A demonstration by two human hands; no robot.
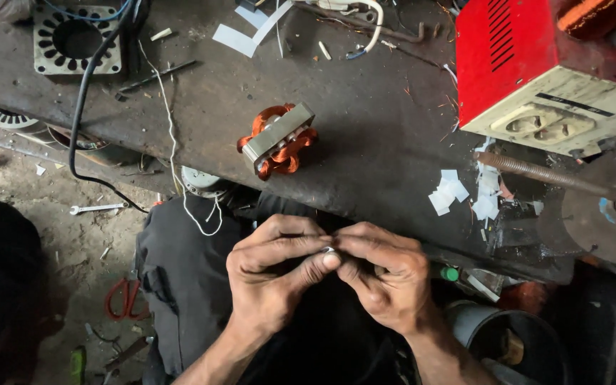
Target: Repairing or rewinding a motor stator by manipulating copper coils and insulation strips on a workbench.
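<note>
together, both hands' fingers [301,249] pinch closed on a small silvery piece [329,251].

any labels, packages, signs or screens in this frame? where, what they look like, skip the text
No packages, signs or screens.
Dark strip label: on the cream face of the red box, top right; narrow black band.
Blank white paper slips: loose on the bench's near edge, right of centre; small squares.
White paper strips: top centre; folded, plain.
Left hand and right hand pinch a small pale piece, unlabelled.
</note>
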